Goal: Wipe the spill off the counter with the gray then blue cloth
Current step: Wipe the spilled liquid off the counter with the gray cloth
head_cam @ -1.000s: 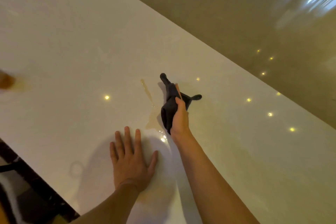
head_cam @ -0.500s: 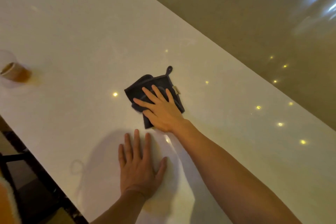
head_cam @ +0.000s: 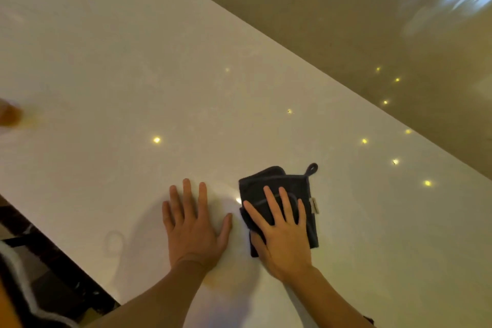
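Observation:
The dark gray cloth [head_cam: 282, 184] lies folded flat on the glossy white counter [head_cam: 133, 61], its hanging loop pointing up and right. My right hand [head_cam: 282, 231] presses down on the cloth with fingers spread. Just left of it, my left hand [head_cam: 194, 224] rests palm down on the bare counter, fingers apart, holding nothing. A faint yellowish smear [head_cam: 226, 274] shows on the counter by my left wrist. No blue cloth is in view.
A blurred cup with brown liquid [head_cam: 8, 114] stands at the far left edge of the view. The counter's far edge runs diagonally from top centre to right; its near edge drops to a dark floor [head_cam: 53, 274] at lower left.
My right hand spread the bunched cloth flat over the spill, then slid it toward me and to the right. My left hand stayed planted on the counter.

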`<action>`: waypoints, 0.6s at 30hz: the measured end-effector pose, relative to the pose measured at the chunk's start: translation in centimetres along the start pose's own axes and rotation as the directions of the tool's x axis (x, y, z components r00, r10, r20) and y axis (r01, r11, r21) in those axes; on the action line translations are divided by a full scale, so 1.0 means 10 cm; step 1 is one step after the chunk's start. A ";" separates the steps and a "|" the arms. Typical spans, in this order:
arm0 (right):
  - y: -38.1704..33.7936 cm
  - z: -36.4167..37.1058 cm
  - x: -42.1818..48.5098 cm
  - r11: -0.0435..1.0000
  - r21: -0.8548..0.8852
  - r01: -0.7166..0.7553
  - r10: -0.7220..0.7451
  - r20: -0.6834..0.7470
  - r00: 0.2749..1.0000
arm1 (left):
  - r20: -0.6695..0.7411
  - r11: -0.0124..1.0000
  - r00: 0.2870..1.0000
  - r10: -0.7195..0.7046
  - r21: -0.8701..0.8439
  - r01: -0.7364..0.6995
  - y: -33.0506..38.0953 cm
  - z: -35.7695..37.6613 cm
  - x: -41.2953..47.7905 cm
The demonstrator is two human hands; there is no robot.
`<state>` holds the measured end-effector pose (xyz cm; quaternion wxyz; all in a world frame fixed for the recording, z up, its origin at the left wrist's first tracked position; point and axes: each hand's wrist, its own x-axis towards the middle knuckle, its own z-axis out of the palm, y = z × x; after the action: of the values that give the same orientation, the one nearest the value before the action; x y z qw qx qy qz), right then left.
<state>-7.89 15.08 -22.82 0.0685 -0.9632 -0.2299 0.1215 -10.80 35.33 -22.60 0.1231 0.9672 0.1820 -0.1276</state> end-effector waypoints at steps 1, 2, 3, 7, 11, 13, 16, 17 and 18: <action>-0.02 -0.03 0.11 1.000 0.004 -0.004 0.004 0.004 1.000 | 0.002 1.000 1.000 0.002 -0.002 -0.002 0.00 0.00 -0.01; -0.05 -0.08 0.28 1.000 0.001 -0.028 0.028 -0.003 1.000 | 0.004 1.000 1.000 0.007 -0.004 -0.007 -0.01 -0.01 -0.01; -0.08 -0.13 0.50 0.997 -0.002 -0.074 0.074 -0.024 0.997 | 0.004 1.000 1.000 0.009 0.000 -0.009 -0.01 0.00 -0.01; -0.40 -0.28 1.45 0.967 0.073 -0.243 0.247 -0.058 0.967 | -0.010 1.000 1.000 -0.004 0.007 0.004 0.00 0.02 -0.01; -0.66 -0.25 1.57 0.999 -0.025 0.039 -0.040 -0.017 0.999 | -0.026 1.000 1.000 0.017 -0.005 -0.017 -0.02 0.02 -0.02; -0.41 -0.24 1.37 0.978 -0.046 0.204 -0.204 -0.009 0.979 | -0.034 1.000 0.999 0.010 0.001 -0.010 -0.02 0.02 -0.01; 0.42 -0.30 0.99 0.965 -0.090 0.246 -0.250 -0.038 0.968 | -0.010 1.000 1.000 -0.002 0.003 0.002 -0.01 0.01 -0.01; 0.73 -0.34 0.85 0.981 -0.103 0.163 -0.169 -0.059 0.984 | -0.015 1.000 1.000 -0.007 -0.004 0.007 0.00 0.01 -0.01; 1.02 -0.38 0.73 0.995 -0.099 0.031 -0.040 -0.094 0.995 | -0.018 1.000 1.000 -0.010 -0.014 0.010 0.00 0.01 0.00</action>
<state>3.84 9.11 -22.57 0.0346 -0.9658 -0.2492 0.0625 -10.82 35.30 -22.67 0.1274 0.9665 0.1886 -0.1184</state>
